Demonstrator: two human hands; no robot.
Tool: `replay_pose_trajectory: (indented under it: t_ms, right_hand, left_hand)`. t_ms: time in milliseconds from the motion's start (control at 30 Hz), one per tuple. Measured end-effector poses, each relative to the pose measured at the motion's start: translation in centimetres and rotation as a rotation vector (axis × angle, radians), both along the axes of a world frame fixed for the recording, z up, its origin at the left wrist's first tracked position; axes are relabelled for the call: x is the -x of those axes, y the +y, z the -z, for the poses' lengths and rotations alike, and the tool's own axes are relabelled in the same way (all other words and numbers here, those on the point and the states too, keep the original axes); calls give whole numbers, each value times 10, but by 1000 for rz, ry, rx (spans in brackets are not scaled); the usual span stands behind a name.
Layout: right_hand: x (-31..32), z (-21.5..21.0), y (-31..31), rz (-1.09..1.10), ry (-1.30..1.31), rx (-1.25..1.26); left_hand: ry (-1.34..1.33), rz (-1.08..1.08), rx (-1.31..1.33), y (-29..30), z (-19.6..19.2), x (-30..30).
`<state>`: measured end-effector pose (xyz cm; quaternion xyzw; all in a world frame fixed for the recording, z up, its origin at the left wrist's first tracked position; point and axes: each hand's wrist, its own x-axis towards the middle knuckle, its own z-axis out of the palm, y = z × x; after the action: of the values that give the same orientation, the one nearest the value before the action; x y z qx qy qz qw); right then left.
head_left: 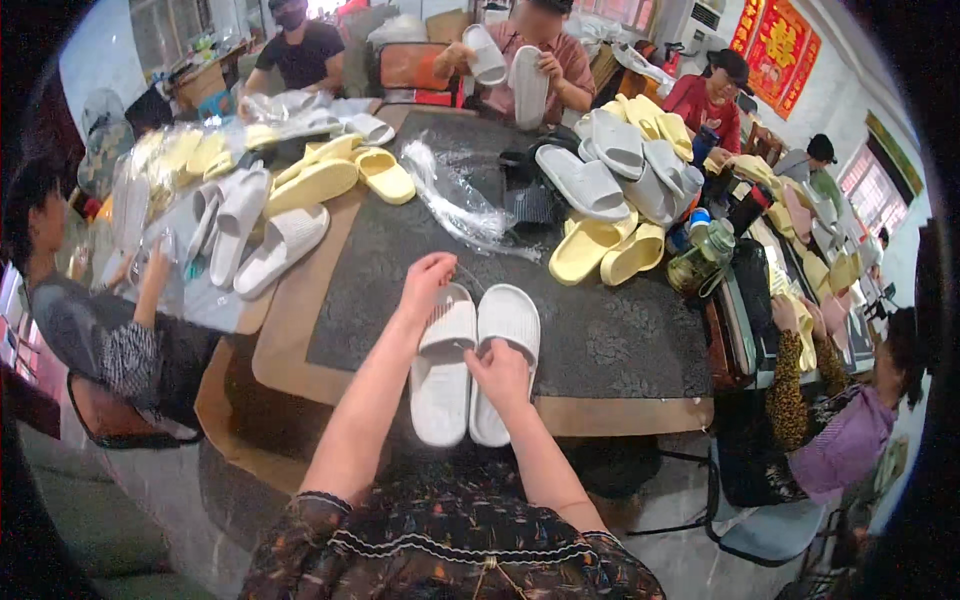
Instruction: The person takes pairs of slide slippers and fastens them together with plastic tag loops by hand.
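Observation:
A pair of pale grey slide slippers lies side by side at the table's near edge, toes pointing away: the left slipper (440, 398) and the right slipper (508, 310). My left hand (428, 285) is closed in a pinch above the left slipper's toe, with a thin clear plastic tie (468, 272) trailing from its fingers. My right hand (498, 374) rests over the right slipper's opening, fingers pinched near the straps. A small pale tip (459, 345), seemingly of the tie, shows beside its fingers. Most of the tie is hidden or too fine to follow.
A bundle of clear ties (455, 205) lies beyond the slippers on the dark mat (610, 345). Yellow slippers (590, 245) and grey slippers (585, 182) are piled right; more grey slippers (285, 250) lie left. A green-tinted bottle (703, 258) stands right. Several people sit around.

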<state>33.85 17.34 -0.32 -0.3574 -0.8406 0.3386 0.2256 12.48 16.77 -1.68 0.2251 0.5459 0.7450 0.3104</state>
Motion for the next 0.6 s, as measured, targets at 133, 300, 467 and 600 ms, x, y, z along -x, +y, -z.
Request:
replay_pose_trajectory:
  t_ms: [133, 300, 467, 600]
  right_hand:
    - [-5, 5, -3, -22, 29, -59]
    - [-37, 5, -1, -43, -70, -57]
    - [-93, 4, 13, 78, -95, -58]
    - [-138, 4, 51, 186, -102, -148]
  left_hand:
    - [-115, 28, -108, -6, 4, -1]
    - [-48, 94, -61, -38, 9, -3]
    - [961, -495, 424, -105, 29, 67]
    - [1224, -915, 944, -164, 25, 144]
